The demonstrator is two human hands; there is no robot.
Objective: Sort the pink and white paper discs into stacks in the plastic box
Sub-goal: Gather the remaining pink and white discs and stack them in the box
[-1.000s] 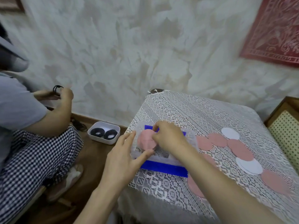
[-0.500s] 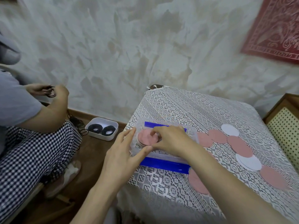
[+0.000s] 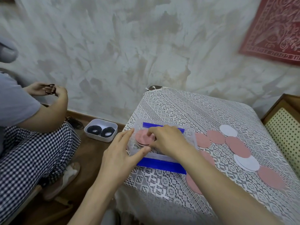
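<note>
A clear plastic box sits on a blue lid at the left edge of the lace-covered table. Inside its left end lies a stack of pink discs. My right hand reaches into the box, and its curled fingertips pinch the top pink disc at its right edge. My left hand braces the box's near-left corner, fingers straight along the wall and thumb on the front rim. Loose pink discs and white discs lie in a curving row to the right of the box.
Another person sits at the left, handling black bands. A white tray with black rings stands on the wooden floor beside the table. A wooden cane-panel chair borders the table's right side. One pink disc lies under my right forearm.
My right hand has lowered the pink disc from a tilted hold down onto the stack in the box. My left hand stays at the box's corner.
</note>
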